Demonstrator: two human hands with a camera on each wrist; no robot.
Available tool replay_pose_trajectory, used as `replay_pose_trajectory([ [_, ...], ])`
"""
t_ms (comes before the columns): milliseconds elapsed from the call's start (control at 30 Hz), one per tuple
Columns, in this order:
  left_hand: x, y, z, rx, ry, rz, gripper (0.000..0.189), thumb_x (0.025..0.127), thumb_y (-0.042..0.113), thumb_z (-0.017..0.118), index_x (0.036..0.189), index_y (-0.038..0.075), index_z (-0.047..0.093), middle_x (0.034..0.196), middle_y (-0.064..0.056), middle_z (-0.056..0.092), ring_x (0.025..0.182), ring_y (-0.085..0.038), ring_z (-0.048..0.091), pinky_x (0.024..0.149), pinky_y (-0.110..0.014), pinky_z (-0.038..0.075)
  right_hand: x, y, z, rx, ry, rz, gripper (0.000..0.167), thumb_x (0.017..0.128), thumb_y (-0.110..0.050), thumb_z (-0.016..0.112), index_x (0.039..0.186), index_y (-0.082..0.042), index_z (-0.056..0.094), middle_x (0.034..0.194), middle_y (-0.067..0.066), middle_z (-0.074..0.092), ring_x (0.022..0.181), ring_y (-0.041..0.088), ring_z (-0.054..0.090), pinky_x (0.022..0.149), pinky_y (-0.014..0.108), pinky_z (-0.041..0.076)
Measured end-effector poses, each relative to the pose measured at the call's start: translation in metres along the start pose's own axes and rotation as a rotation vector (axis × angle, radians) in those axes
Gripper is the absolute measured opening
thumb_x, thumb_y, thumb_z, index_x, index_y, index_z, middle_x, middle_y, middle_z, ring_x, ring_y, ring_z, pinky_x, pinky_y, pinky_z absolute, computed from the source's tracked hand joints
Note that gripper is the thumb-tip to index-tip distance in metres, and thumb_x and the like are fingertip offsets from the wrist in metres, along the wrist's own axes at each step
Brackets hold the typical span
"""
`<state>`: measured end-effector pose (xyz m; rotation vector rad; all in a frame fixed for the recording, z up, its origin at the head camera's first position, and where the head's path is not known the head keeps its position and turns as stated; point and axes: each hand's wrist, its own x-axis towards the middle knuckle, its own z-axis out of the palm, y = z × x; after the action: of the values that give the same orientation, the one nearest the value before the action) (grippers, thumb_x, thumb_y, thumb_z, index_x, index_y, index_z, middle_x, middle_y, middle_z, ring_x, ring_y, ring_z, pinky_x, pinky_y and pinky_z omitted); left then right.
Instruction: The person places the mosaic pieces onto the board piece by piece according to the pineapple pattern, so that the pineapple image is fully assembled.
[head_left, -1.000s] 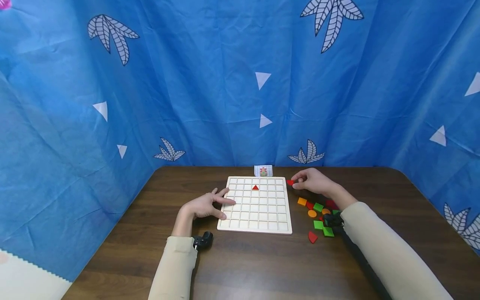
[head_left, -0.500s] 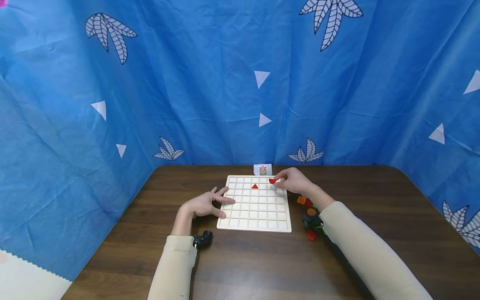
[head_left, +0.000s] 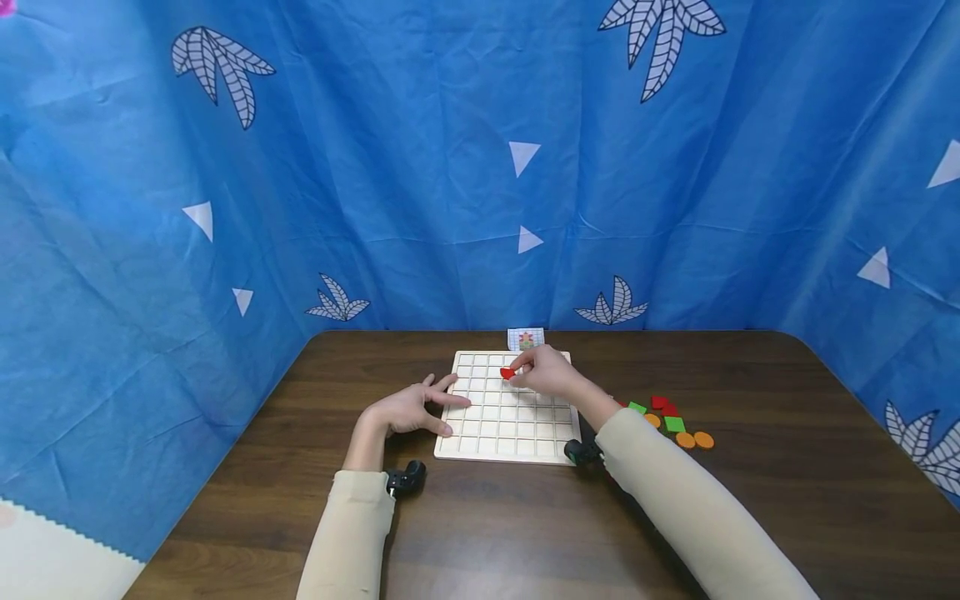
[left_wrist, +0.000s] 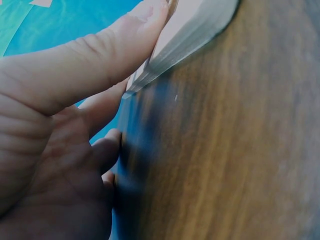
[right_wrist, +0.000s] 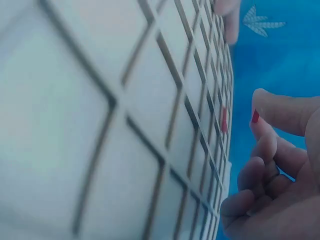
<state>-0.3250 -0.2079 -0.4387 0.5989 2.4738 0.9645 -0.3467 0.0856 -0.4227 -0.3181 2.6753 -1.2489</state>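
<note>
In the head view, a white grid board [head_left: 491,425] lies on the brown table. My left hand [head_left: 405,410] rests on its left edge, fingers spread; the left wrist view has the thumb [left_wrist: 110,55] against the board's edge [left_wrist: 175,45]. My right hand [head_left: 551,372] is over the board's upper part, pinching a small flat red piece with a rounded edge [head_left: 507,373] between thumb and index finger. The right wrist view shows this red piece [right_wrist: 255,116] raised off the grid, mostly hidden by the fingertips. Beyond it, a red triangle [right_wrist: 224,120] sits in a grid cell.
Right of the board lie several loose pieces: orange discs [head_left: 703,440], green squares [head_left: 674,425] and red shapes [head_left: 659,402], partly hidden by the right sleeve [head_left: 675,475]. A small printed card [head_left: 526,338] is behind the board. A blue curtain [head_left: 420,167] hangs behind the table.
The right hand has carried the red piece leftward, from beside the board's upper right corner to over the upper middle, where it now covers the red triangle. The left hand stays in place.
</note>
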Motion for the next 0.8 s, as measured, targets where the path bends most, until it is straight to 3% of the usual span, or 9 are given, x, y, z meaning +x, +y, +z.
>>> replay_pose_trajectory([
  [100, 0.000, 0.001, 0.000, -0.011, 0.003, -0.006, 0.054, 0.082, 0.023, 0.086, 0.133, 0.034, 0.071, 0.173, 0.000, 0.023, 0.161, -0.040, -0.007, 0.122, -0.073, 0.008, 0.002, -0.002, 0.008, -0.018, 0.004, -0.025, 0.026, 0.089, -0.017, 0.080, 0.112, -0.006, 0.077, 0.088, 0.004, 0.061, 0.080, 0.018, 0.049, 0.065, 0.028, 0.039],
  [400, 0.000, 0.001, 0.001, -0.005, 0.003, -0.007, 0.054, 0.082, 0.023, 0.086, 0.133, 0.035, 0.071, 0.173, 0.001, 0.024, 0.161, -0.039, -0.006, 0.122, -0.073, 0.009, 0.006, -0.004, 0.027, -0.086, 0.021, -0.057, 0.022, 0.087, -0.012, 0.077, 0.108, -0.006, 0.077, 0.070, -0.001, 0.051, 0.066, 0.012, 0.044, 0.063, 0.026, 0.034],
  [533, 0.000, 0.000, 0.000, 0.004, 0.000, -0.001, 0.055, 0.083, 0.023, 0.086, 0.134, 0.034, 0.070, 0.173, -0.001, 0.023, 0.161, -0.040, -0.006, 0.122, -0.073, 0.009, 0.007, -0.006, 0.029, -0.151, 0.038, -0.070, 0.024, 0.086, -0.013, 0.078, 0.111, -0.009, 0.078, 0.081, 0.002, 0.060, 0.073, 0.015, 0.047, 0.067, 0.029, 0.036],
  [667, 0.000, -0.001, 0.000, 0.006, -0.004, 0.005, 0.055, 0.084, 0.023, 0.085, 0.136, 0.032, 0.069, 0.173, -0.002, 0.022, 0.161, -0.041, -0.006, 0.122, -0.074, 0.010, 0.007, -0.007, 0.029, -0.186, 0.043, -0.066, 0.026, 0.086, -0.014, 0.078, 0.112, -0.012, 0.079, 0.100, 0.004, 0.071, 0.084, 0.017, 0.053, 0.076, 0.032, 0.045],
  [800, 0.000, -0.001, 0.000, 0.003, -0.004, 0.005, 0.055, 0.084, 0.023, 0.085, 0.136, 0.032, 0.069, 0.173, -0.002, 0.022, 0.161, -0.041, -0.007, 0.122, -0.074, 0.010, 0.008, -0.008, 0.029, -0.209, 0.045, -0.057, 0.025, 0.086, -0.015, 0.078, 0.111, -0.013, 0.079, 0.110, 0.007, 0.074, 0.091, 0.019, 0.058, 0.086, 0.036, 0.051],
])
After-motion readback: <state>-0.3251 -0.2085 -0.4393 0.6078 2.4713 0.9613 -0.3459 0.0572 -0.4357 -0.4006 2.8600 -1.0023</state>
